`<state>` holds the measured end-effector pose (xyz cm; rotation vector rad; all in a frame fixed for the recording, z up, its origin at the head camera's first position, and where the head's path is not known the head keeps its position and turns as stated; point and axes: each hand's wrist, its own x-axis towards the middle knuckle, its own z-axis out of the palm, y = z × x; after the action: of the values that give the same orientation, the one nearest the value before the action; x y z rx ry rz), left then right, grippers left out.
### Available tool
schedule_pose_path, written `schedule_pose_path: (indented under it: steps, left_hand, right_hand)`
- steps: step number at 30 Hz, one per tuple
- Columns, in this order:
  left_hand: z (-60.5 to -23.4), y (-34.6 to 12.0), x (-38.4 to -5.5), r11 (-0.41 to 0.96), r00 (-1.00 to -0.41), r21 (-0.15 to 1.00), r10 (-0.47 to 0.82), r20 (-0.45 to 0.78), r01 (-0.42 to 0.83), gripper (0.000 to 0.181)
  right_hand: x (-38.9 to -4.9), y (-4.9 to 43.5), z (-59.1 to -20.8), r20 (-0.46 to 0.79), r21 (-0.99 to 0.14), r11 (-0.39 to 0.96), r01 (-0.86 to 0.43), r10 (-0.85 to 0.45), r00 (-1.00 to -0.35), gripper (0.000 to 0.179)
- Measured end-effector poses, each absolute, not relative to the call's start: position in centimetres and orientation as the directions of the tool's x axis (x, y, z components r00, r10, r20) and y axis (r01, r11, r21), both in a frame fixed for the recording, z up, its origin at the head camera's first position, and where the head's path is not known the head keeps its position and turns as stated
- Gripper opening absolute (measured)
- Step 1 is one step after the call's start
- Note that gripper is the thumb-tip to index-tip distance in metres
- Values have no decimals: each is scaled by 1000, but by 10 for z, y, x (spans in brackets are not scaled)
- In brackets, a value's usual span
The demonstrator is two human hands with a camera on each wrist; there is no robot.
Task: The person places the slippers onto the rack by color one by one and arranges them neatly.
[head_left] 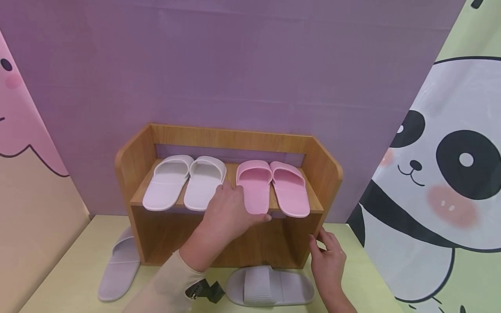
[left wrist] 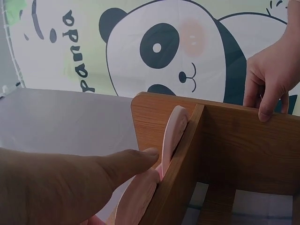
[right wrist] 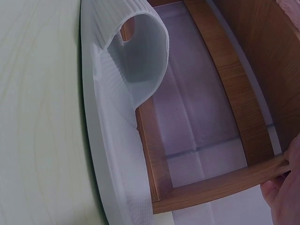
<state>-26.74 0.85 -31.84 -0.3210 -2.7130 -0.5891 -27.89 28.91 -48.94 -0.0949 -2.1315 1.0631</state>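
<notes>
A small wooden shoe rack [head_left: 235,140] stands against the purple backdrop. On its upper shelf sit a pair of white slippers [head_left: 164,186] and, to their right, a pair of pink slippers [head_left: 290,195]. My left hand [head_left: 231,213] reaches over the shelf's front edge beside the left pink slipper, its thumb stretched along the slipper's near end; its other fingers are partly hidden. In the left wrist view that straight thumb [left wrist: 133,161] lies close to the pink soles. Low on the rack's right side panel, my right hand [head_left: 328,261] grips the front edge between thumb and fingers.
One grey-lilac slipper [head_left: 270,287] lies sideways on the pale yellow tabletop [head_left: 364,278] before the rack. Another grey-lilac slipper [head_left: 120,269] lies by the rack's left side. A panda-printed sheet [head_left: 442,174] hangs at the right.
</notes>
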Motion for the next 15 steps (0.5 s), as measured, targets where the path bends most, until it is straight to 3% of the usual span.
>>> schedule_pose_path:
  steps: [15]
  left_hand:
    - [-319,10,-267,900,-916,330,155,369,285,97]
  right_hand:
    - [-279,289,-490,573,-723,650,-235,374,-729,40]
